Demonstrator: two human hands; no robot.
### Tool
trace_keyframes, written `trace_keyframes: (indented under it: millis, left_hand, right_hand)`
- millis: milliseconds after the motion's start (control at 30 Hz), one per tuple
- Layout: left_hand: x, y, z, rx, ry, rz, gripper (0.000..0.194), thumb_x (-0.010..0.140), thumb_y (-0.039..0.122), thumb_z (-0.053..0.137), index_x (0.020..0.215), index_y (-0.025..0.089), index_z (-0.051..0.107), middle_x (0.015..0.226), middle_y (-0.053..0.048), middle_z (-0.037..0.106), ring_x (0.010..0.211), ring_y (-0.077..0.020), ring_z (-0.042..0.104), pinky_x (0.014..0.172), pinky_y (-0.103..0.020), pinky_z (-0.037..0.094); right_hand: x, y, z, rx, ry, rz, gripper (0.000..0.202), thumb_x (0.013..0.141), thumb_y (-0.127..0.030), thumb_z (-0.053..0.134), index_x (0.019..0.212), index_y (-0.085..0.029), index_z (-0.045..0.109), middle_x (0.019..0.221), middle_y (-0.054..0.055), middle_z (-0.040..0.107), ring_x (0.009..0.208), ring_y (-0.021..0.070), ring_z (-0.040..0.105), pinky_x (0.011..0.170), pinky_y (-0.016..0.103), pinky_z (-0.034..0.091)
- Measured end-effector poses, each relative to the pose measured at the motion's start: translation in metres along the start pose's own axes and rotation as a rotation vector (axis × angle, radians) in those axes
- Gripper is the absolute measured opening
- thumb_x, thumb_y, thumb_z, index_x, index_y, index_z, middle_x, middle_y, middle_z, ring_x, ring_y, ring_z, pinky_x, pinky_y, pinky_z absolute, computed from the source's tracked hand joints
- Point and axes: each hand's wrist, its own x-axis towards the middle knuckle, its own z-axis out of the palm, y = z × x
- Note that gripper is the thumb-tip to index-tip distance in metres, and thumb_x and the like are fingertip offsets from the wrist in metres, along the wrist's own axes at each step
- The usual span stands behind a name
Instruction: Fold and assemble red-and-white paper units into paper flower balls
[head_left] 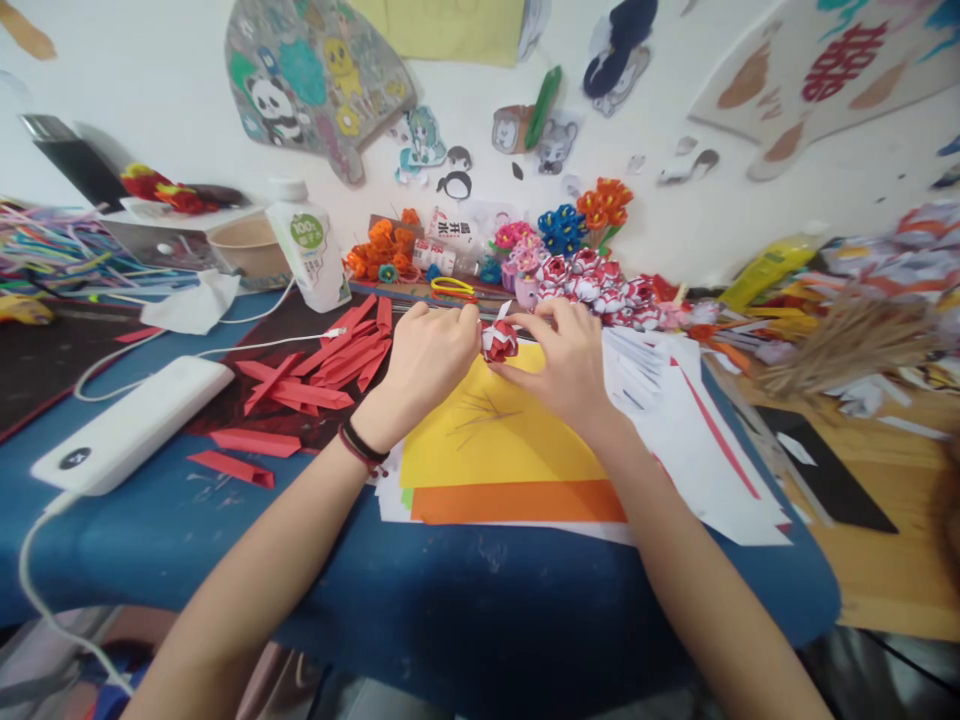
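Between my two hands, above the yellow paper (517, 440), is a small red and white paper flower (500, 341). My left hand (435, 355) is closed, its fingers curled against the flower's left side; any stem inside the fist is hidden. From the right, the thumb and fingertips of my right hand (562, 355) pinch the flower's edge. Thin brown sticks (484, 412) lie on the yellow paper below. Folded red paper strips (337, 365) are piled to the left of my left hand. Finished red and white flowers (592, 285) stand bunched behind my right hand.
A white power bank (135, 425) with a cable lies on the blue table (480, 590) at left. Behind it are a white bottle (307, 245) and a paper bowl (250, 250). White sheets (697, 450), a black board (825, 470) and bundled sticks (832, 345) are at right.
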Motion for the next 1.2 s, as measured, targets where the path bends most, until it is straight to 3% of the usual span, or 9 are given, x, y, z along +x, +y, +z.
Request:
trace_keyframes:
  millis: [133, 300, 567, 800, 1000, 1200]
  left_hand:
    - [-0.0018, 0.0025, 0.001, -0.038, 0.006, 0.019, 0.028, 0.099, 0.012, 0.04, 0.082, 0.018, 0.061, 0.069, -0.009, 0.069, 0.065, -0.0232, 0.064, 0.065, -0.038, 0.03]
    - [-0.0021, 0.0047, 0.0008, -0.044, 0.012, 0.05, 0.027, 0.099, 0.012, 0.041, 0.082, 0.019, 0.061, 0.071, -0.007, 0.07, 0.068, -0.0222, 0.065, 0.066, -0.037, 0.031]
    - [-0.0009, 0.0038, 0.0028, -0.013, 0.107, 0.068, 0.027, 0.1, 0.014, 0.044, 0.078, 0.019, 0.058, 0.065, -0.004, 0.067, 0.061, -0.0197, 0.061, 0.063, -0.036, 0.027]
    - [-0.0014, 0.0045, 0.0005, 0.019, 0.1, 0.094, 0.024, 0.097, 0.009, 0.046, 0.079, 0.019, 0.058, 0.066, -0.003, 0.068, 0.06, -0.0183, 0.061, 0.064, -0.036, 0.028]
    - [-0.0018, 0.0062, 0.0, 0.06, 0.129, 0.15, 0.023, 0.098, 0.008, 0.046, 0.081, 0.019, 0.057, 0.067, -0.002, 0.066, 0.06, -0.0184, 0.061, 0.065, -0.037, 0.027]
    - [-0.0025, 0.0064, -0.0013, 0.075, 0.127, 0.15, 0.019, 0.098, 0.011, 0.05, 0.082, 0.019, 0.058, 0.069, -0.001, 0.066, 0.06, -0.0194, 0.061, 0.064, -0.037, 0.03]
  right_hand:
    - [-0.0042, -0.0078, 0.0063, 0.023, -0.055, 0.058, 0.06, 0.09, -0.064, 0.066, 0.133, -0.022, 0.06, 0.117, 0.014, 0.068, 0.107, 0.0354, 0.061, 0.092, 0.048, 0.043]
    - [-0.0067, -0.0081, 0.0103, -0.053, -0.078, 0.082, 0.058, 0.093, -0.061, 0.064, 0.133, -0.019, 0.062, 0.113, 0.016, 0.072, 0.1, 0.0357, 0.064, 0.088, 0.046, 0.043]
    - [-0.0071, -0.0069, 0.0089, -0.156, 0.022, 0.014, 0.049, 0.096, -0.055, 0.063, 0.129, -0.018, 0.062, 0.113, 0.012, 0.073, 0.101, 0.0307, 0.066, 0.086, 0.04, 0.049]
    - [-0.0061, -0.0087, 0.0065, -0.178, -0.066, -0.035, 0.06, 0.097, -0.048, 0.063, 0.15, -0.021, 0.051, 0.117, 0.01, 0.071, 0.103, 0.0302, 0.064, 0.089, 0.042, 0.05]
    - [-0.0061, -0.0083, 0.0069, -0.134, -0.063, 0.001, 0.046, 0.097, -0.033, 0.065, 0.141, -0.021, 0.061, 0.114, 0.011, 0.072, 0.105, 0.0293, 0.064, 0.089, 0.041, 0.05]
    - [-0.0075, -0.0072, 0.0065, -0.11, 0.021, 0.019, 0.035, 0.093, -0.031, 0.071, 0.127, -0.022, 0.071, 0.109, 0.009, 0.076, 0.1, 0.0268, 0.069, 0.082, 0.036, 0.051]
